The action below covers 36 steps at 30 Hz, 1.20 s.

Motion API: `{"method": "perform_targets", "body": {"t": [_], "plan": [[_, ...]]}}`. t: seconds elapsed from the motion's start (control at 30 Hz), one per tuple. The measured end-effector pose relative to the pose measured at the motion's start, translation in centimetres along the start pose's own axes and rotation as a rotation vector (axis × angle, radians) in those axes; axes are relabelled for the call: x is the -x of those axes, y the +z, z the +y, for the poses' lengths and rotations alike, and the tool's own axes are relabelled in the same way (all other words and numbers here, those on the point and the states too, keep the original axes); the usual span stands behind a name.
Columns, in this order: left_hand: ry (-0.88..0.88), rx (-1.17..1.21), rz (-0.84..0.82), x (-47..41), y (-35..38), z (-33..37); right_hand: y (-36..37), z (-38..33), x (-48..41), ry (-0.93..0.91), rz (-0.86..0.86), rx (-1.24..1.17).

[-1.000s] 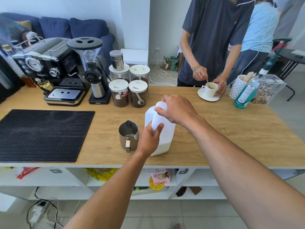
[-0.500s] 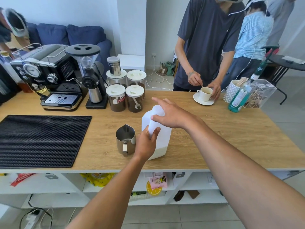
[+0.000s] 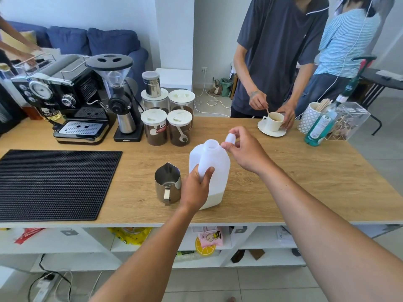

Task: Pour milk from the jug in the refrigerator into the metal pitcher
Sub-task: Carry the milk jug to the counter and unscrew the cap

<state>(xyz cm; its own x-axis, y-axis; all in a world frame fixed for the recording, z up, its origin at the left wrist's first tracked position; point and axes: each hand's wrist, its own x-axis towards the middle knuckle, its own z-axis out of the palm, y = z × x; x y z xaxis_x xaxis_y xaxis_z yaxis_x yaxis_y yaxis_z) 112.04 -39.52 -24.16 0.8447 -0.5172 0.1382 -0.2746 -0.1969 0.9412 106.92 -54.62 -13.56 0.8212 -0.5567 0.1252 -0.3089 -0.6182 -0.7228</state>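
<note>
A white translucent milk jug stands upright on the wooden counter, with a low layer of milk at its bottom. Its mouth is uncovered. My left hand grips the jug's handle from the near side. My right hand holds the white cap between its fingertips, just right of and slightly above the jug's mouth. The metal pitcher stands upright directly left of the jug, its handle facing me and its spout pointing away.
A black rubber mat covers the counter's left. Behind stand an espresso machine, a grinder and several coffee jars. A person across the counter stirs a cup. A green bottle and clear box sit far right.
My right hand has lifted the cap off the jug's mouth and moved it to the right. My left hand has kept its grip on the handle.
</note>
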Motion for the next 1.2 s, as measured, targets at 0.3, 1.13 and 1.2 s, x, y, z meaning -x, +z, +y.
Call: {"method": "perform_targets", "body": {"t": [0.3,1.13,1.2], "plan": [[0.032,-0.053,0.084,0.0,0.6,-0.3,3.6,9.3,4.9,0.367,-0.072,0.019],[0.06,-0.084,0.187,-0.3,1.8,-0.3,9.6,15.0,7.9,0.367,-0.203,0.239],[0.057,-0.07,0.178,-0.3,1.8,-0.2,9.5,15.0,8.2,0.358,-0.223,0.217]]}}
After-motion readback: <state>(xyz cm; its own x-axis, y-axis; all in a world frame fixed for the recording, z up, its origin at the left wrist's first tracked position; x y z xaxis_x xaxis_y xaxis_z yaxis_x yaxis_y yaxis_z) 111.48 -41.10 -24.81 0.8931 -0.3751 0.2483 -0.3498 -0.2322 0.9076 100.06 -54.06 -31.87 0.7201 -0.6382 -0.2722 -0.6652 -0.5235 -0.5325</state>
